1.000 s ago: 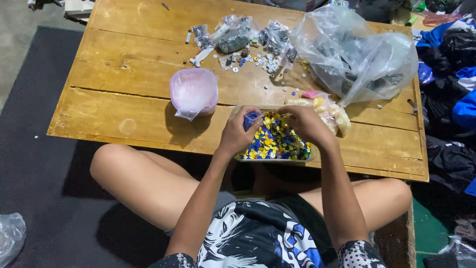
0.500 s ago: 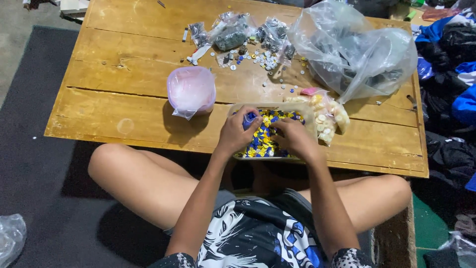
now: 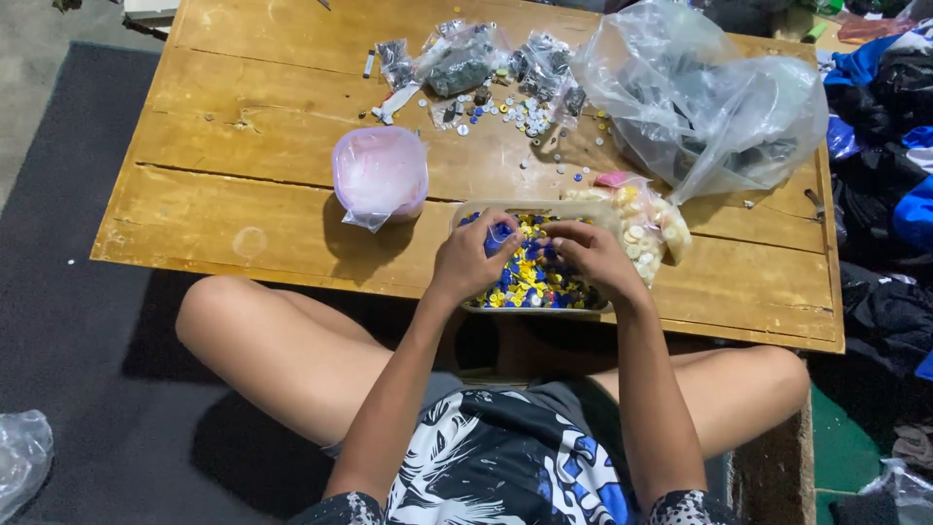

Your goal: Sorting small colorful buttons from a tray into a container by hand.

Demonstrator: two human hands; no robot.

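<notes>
Still sorting, both hands lower in tray (image 3: 533,282)

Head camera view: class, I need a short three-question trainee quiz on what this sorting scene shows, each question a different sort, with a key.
1. True or false: both hands, left hand and right hand, are over the tray of blue and yellow buttons.
2. Which lies left of the tray? A the pink tub B the large clear bag
3. Fill in: the tray rests on a wooden ____.

Key: 1 true; 2 A; 3 table.
</notes>
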